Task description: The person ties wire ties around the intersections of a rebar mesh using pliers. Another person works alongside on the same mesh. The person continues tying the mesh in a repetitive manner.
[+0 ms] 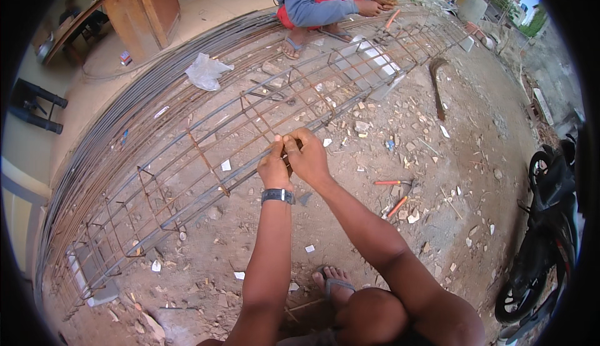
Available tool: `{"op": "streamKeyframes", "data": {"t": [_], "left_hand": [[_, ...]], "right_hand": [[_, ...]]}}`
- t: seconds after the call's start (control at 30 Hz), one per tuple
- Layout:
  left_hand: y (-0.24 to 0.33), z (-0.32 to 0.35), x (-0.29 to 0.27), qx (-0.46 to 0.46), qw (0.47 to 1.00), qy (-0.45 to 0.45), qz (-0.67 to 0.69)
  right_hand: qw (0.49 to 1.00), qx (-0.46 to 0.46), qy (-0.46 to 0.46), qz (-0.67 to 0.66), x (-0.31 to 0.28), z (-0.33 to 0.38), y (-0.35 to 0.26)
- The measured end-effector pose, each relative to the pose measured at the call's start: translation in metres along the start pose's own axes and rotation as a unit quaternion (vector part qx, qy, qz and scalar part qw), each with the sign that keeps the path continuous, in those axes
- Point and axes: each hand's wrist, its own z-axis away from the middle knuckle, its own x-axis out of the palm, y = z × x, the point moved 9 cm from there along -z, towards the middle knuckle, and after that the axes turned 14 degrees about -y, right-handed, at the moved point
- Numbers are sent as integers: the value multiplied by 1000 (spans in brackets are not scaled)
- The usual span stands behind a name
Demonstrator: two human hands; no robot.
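A long rebar cage (201, 147) of rusty bars and square stirrups runs from the near left to the far right. At its near-side bar, about mid-length, my left hand (275, 170) has its fingers pinched together. Close against it, my right hand (307, 157) is also closed, thumb and fingertips at the same spot. Whatever lies between the fingertips is hidden. A dark wristwatch (277, 195) is on my left wrist. To the right on the ground lie pincers (396, 207) with orange-red handles, spread apart.
A co-worker (322, 2) squats at the cage's far side, hands together near an orange-handled tool (392, 20). Loose rebar (119, 105) lies bundled along the left. A plastic bag (207, 71), a curved dark strip (437, 87) and rubble surround the cage. A motorcycle (540, 233) stands right.
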Motion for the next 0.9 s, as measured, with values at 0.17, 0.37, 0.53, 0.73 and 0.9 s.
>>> {"op": "streamKeyframes", "data": {"t": [0.17, 0.37, 0.53, 0.73, 0.9], "left_hand": [[-5, 5, 4, -16, 1000, 22, -10], [-7, -9, -3, -18, 1000, -8, 21], [-18, -12, -1, -52, 993, -50, 91], [-15, 2, -4, -123, 990, -56, -50], [-12, -9, -14, -94, 988, -98, -77]], "right_hand": [[963, 109, -26, -244, 13, 19, 31], [948, 51, -149, 275, 8, 34, -42], [858, -79, -154, 483, 32, 14, -56], [885, -11, -224, 408, 22, 0, -33], [897, 271, -288, -198, 26, -5, 30]]}}
